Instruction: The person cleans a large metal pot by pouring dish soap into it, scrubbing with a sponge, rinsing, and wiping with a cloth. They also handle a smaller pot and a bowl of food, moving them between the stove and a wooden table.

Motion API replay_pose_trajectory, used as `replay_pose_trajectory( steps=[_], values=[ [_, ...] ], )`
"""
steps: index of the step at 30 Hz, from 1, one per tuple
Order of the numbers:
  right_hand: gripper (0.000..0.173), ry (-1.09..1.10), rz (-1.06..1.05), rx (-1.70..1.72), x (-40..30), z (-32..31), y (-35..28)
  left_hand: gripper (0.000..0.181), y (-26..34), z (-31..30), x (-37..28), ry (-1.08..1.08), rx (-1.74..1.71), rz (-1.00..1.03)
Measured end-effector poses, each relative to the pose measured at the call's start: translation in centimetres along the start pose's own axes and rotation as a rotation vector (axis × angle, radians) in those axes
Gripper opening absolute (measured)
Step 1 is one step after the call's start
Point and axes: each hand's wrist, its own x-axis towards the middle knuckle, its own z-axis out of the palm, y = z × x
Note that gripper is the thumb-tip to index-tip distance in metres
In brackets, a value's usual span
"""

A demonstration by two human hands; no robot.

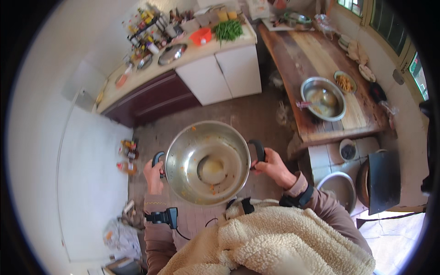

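Note:
In front of my body, above the floor, I hold a wide stainless steel pot (187,165) with two black handles. My left hand (153,176) is closed around its left handle (157,158). On the other side, my right hand (275,168) grips the right handle (258,150). A little yellowish liquid (212,170) lies in the pot's bottom, and small orange food bits stick to its inner wall.
A wooden table (285,58) at the right carries a steel basin (323,116) and a bowl of food strips (344,83). Ahead, the counter (206,51) holds green vegetables (228,30), a red colander (200,36) and a lid (172,54). Bottles (127,167) stand on the floor by the left wall.

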Motion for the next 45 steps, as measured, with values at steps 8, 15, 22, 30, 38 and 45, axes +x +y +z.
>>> replay_pose_trajectory(
  steps=[8,15,22,30,38,45],
  values=[
    [0.041,0.439,-0.104,0.106,20.3,2.3,-3.6,0.009,4.8,15.7,31.3,-0.412,-0.096,0.135],
    [0.037,0.766,-0.19,0.1,33.7,-2.1,-8.9,0.002,10.6,37.7,49.3,-0.793,-0.054,0.191],
    [0.043,1.017,-0.187,0.258,44.0,-10.1,-10.7,0.004,15.2,61.3,58.4,-1.136,-0.017,0.126],
    [0.042,1.317,-0.229,0.372,54.8,-15.1,-12.5,0.005,17.2,86.2,62.3,-1.497,-0.012,0.104],
    [0.044,1.633,-0.258,0.437,64.0,-19.8,-15.2,0.007,17.1,104.4,62.3,-1.817,-0.011,0.059],
    [0.05,1.493,-0.257,0.165,65.5,-20.0,-12.9,0.014,14.5,111.5,65.0,-1.938,0.072,0.045]
  ],
)
